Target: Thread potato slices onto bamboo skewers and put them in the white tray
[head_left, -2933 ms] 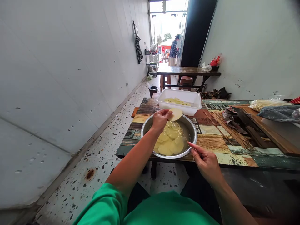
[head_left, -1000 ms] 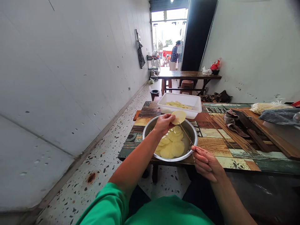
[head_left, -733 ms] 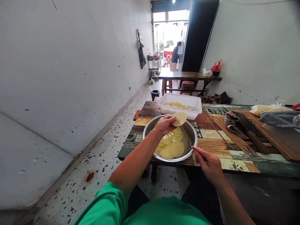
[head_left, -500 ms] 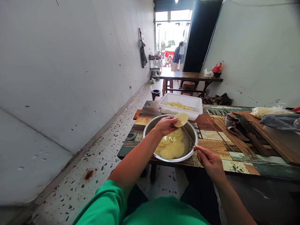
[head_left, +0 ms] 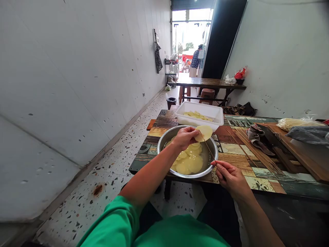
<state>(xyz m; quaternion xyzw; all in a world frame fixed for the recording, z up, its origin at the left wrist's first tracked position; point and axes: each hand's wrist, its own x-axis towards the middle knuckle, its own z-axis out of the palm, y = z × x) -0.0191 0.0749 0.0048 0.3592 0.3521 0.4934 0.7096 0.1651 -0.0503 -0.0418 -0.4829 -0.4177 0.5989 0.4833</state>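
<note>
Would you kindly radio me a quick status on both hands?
Left hand, over metal basin, pinching pale slice. Right hand holding thin stick. Stick meets slice; piercing unclear. No obstruction seen between right hand and slice.

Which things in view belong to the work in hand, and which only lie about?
Belong:
held pale yellow round slice
held thin brown stick
round silver metal bowl
probably white rectangular plastic box
probably loose brown sticks

Apparently lying about:
crumpled grey cloth
red plastic bag
</note>
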